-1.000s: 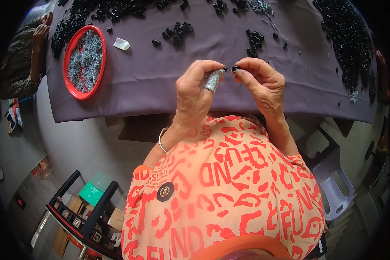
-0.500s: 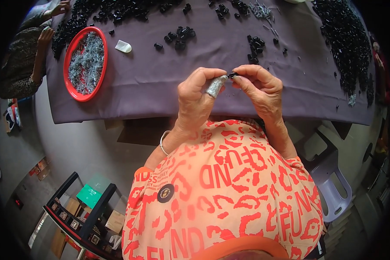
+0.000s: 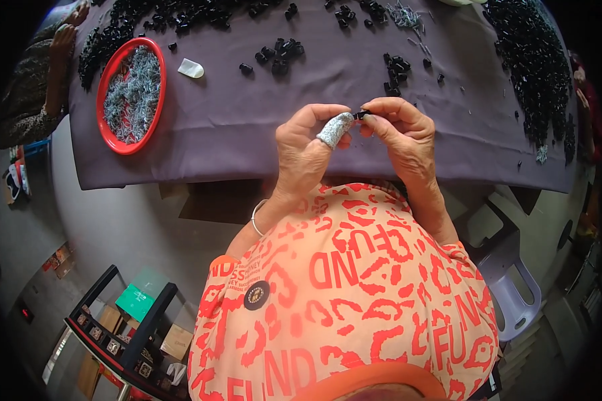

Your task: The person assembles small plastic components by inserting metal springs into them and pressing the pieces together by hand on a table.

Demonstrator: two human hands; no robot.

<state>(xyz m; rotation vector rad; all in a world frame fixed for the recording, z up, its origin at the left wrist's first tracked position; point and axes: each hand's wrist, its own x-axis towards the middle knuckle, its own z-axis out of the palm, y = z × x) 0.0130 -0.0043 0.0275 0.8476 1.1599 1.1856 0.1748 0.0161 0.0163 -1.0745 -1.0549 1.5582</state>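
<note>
Left hand: left hand [image 3: 306, 152] is raised over the near table edge, fingers curled; the thumb wears a grey, dull-textured finger cot [image 3: 334, 129] and presses, with the forefinger, against a small black part [image 3: 361, 115].
Right hand: right hand [image 3: 403, 134] meets the left at the fingertips; thumb and forefinger are pinched narrow on the same small black part.
Held part: one piece, black, hard-looking, largely hidden by the fingertips; exact shape cannot be told. It sits between both hands, above the cloth.
Wrist: one thin metal bangle [image 3: 255, 217] on the left wrist.
Table cover: one purple-grey cloth [image 3: 234, 113], matte, smooth, hanging over the near edge.
Tray: one round red tray [image 3: 106, 120] at 10 o'clock from the hands, filled with thin, shiny grey metal pieces; too many to count.
Loose cot: one pale, rounded finger cot [image 3: 190, 67] just right of the tray.
Black parts, clusters: one cluster [image 3: 281, 50] at 11 o'clock; one cluster [image 3: 394, 73] at 1 o'clock; each holds several small blocky pieces.
Black parts, heaps: one long heap [image 3: 528, 60] at 2 o'clock; one heap [image 3: 154, 17] along the far edge at 11 o'clock.
Other person: an arm in a dark patterned sleeve [image 3: 30, 93] at 9 o'clock, beside the tray.
</note>
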